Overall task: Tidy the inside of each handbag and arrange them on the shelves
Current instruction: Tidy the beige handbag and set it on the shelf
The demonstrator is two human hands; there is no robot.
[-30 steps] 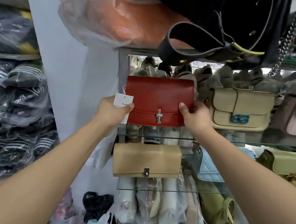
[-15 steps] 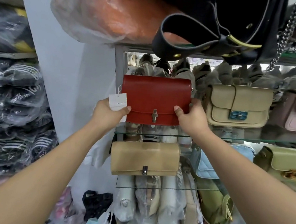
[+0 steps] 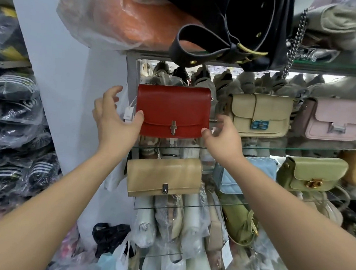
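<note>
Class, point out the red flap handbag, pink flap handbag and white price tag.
red flap handbag (image 3: 173, 104): head view, front flap.
pink flap handbag (image 3: 340, 113): head view, front flap.
white price tag (image 3: 128, 113): head view, tag face.

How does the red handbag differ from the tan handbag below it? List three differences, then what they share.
The red handbag is squarer; the tan handbag is longer and lower. The red one's clasp is cross-shaped, the tan one's rectangular. The left hand and right hand touch the red one's lower corners; the tan one is untouched. Both face forward, flaps closed, with central metal clasps.
</note>
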